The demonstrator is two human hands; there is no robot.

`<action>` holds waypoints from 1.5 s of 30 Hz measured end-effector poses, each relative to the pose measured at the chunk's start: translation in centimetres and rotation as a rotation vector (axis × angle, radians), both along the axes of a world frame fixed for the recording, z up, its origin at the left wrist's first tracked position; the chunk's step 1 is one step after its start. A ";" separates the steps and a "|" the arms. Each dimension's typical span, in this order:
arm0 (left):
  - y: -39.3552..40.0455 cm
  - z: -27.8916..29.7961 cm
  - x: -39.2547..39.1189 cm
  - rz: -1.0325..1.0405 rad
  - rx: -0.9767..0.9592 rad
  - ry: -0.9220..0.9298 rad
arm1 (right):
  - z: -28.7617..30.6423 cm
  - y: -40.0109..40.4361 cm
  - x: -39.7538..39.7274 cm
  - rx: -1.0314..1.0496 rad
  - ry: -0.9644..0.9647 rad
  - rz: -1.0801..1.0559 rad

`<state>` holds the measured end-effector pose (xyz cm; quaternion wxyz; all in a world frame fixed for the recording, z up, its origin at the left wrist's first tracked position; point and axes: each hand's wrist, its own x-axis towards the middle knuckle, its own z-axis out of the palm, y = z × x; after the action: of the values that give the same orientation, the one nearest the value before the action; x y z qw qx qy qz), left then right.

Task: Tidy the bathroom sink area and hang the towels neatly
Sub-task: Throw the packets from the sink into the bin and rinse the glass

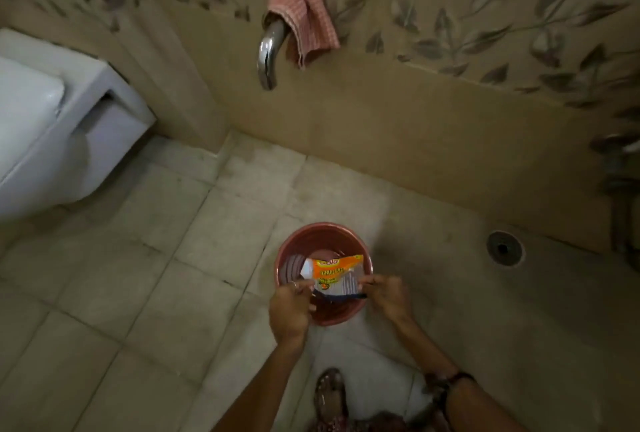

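Hands first: my left hand (289,307) and right hand (388,296) are held a little apart over the near rim of the red bucket (294,251), each pinching one side edge of an orange and white packet (334,274) so that it hangs stretched between them above the bucket's mouth. A dark strip runs along the packet's lower edge between my fingertips; I cannot tell whether it is part of the packet or a separate item. As I judge it, the step in hand is disposal or emptying of this packet into the bucket. To do it well, I should keep both pinches firm, hold the packet centred over the opening and not over the rim, lower it below rim level before letting go, and release both sides together so it does not slide out onto the floor (138,293). Container check: the bucket stands on the floor directly under my hands; its ribbed inner wall shows beyond the packet, and a pale curved shape lies inside, left of the packet, too blurred to identify. Whether it holds water I cannot tell. Towel status: the pink checked towel (304,12) is far beyond my hands, up on the wall, bunched unevenly over a chrome towel ring (268,54), so neat hanging is not yet done. A white toilet (52,127) sits well off to the left of my hands, and a floor drain (504,248) lies to the right.
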<state>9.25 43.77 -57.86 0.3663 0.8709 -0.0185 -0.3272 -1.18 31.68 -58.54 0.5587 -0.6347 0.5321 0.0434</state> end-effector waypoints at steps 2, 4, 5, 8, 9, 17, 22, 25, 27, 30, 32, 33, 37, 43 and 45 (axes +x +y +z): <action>0.4 -2.9 0.5 -0.083 0.070 -0.001 | -3.3 0.1 0.4 0.128 0.036 0.042; 0.5 -5.3 1.2 -0.165 0.077 0.096 | -5.6 0.3 0.7 0.275 0.052 0.081; 0.4 -6.2 1.5 -0.231 0.098 0.128 | -6.3 0.3 0.9 0.322 0.055 0.091; -0.1 -7.6 2.0 -0.330 0.182 0.188 | -7.9 0.3 1.3 0.318 0.013 0.049; -0.2 -7.6 1.9 -0.324 0.193 0.211 | -8.1 0.3 1.4 0.299 -0.003 0.035; -5.9 0.2 -1.2 -0.305 -0.140 0.213 | -0.8 -1.6 1.7 0.047 -0.222 -0.234; -12.5 11.1 -3.4 -0.135 -0.555 -0.076 | 10.2 -5.4 1.4 -0.119 -0.570 -0.394; -16.9 18.1 -5.4 -0.133 -0.731 -0.183 | 18.5 -7.9 0.1 -0.154 -0.765 -0.508; -19.6 23.2 -7.5 -0.184 -0.849 -0.204 | 24.0 -9.7 -1.7 -0.204 -0.864 -0.584; -23.1 30.2 -11.4 -0.291 -1.011 -0.182 | 31.4 -12.2 -5.9 -0.311 -0.948 -0.670; -25.1 34.0 -14.6 -0.408 -1.089 -0.143 | 35.2 -14.0 -9.9 -0.383 -0.954 -0.689; -26.1 35.5 -16.3 -0.473 -1.122 -0.119 | 36.8 -15.0 -12.3 -0.432 -0.937 -0.687; -30.0 39.5 -23.4 -0.654 -1.193 -0.120 | 40.3 -19.1 -22.4 -0.636 -0.743 -0.769; -38.1 39.7 -35.2 -0.923 -1.052 -0.028 | 38.6 -26.3 -35.9 -0.619 -0.552 -1.076; -40.4 38.8 -39.1 -1.063 -1.025 -0.123 | 37.3 -28.8 -38.6 -0.587 -0.530 -1.149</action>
<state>-29.82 3.41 -19.03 0.5174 0.4810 -0.6086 -0.3612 -39.75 2.84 -21.21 0.4094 -0.3666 0.6189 -0.5612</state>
